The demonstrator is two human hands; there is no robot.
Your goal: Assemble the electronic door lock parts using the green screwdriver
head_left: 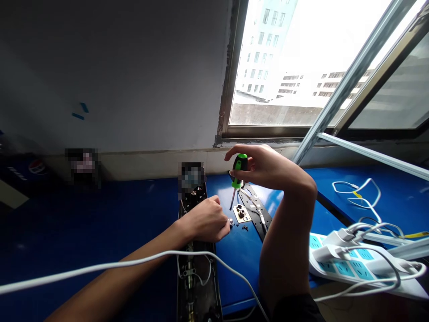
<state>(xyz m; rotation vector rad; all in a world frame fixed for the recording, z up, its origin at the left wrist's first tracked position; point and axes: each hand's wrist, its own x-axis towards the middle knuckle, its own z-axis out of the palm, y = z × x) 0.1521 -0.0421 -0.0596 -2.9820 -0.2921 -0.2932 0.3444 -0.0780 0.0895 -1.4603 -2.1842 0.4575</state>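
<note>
My right hand (pixel 253 163) grips a green and black screwdriver (pixel 239 169) by its handle, the shaft slanting down toward the blue table. My left hand (pixel 209 219) is closed, its fingertips around a small silvery part (pixel 231 222) whose kind I cannot make out. Under my left wrist lies a long black housing (pixel 197 290) with wires and metal rods inside. Just right of the left hand are a square plate with a round metal fitting (pixel 241 213) and several small dark screws (pixel 245 228). Behind them rests a black perforated strip (pixel 259 223) with a white cable on it.
A white power strip (pixel 345 264) full of plugs and cables sits at the right. Across the foreground runs a white cable (pixel 134 264). A metal frame bar (pixel 355 67) slants before the window. At the far left is a dark blue box (pixel 30 172).
</note>
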